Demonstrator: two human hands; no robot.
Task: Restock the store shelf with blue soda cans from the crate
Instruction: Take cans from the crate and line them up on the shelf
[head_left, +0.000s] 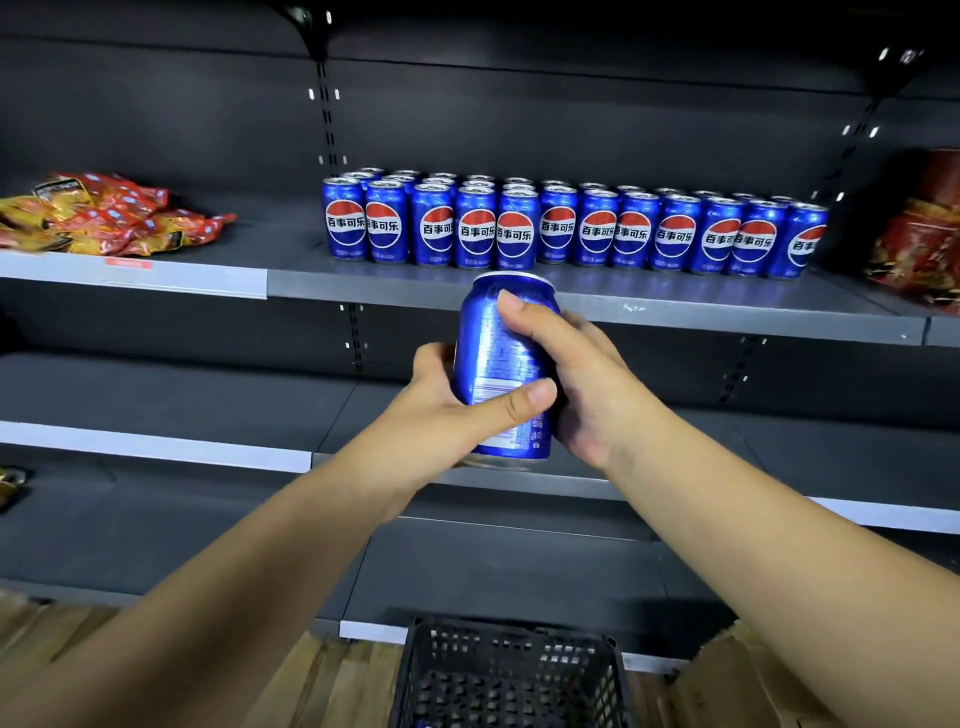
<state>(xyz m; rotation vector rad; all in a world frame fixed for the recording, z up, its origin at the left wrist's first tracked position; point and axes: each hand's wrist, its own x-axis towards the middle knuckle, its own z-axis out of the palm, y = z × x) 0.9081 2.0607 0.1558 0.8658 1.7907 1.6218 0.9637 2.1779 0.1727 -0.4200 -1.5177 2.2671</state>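
Dark metal store shelving fills the background, and its upper shelf (597, 301) carries rows of upright blue soda cans (558, 228) with their logos facing out. Red and yellow snack bags (109, 215) lie on the shelf to the left, and red packages (919, 249) stand at the right edge. Below and in front of the shelf edge, both hands hold one blue can (501, 364) upright: the left hand (447, 400) has its grip around the lower body with the thumb across the front, and the right hand (582, 379) grasps the upper side. A black plastic crate (511, 675) sits on the wooden floor beneath the forearms.
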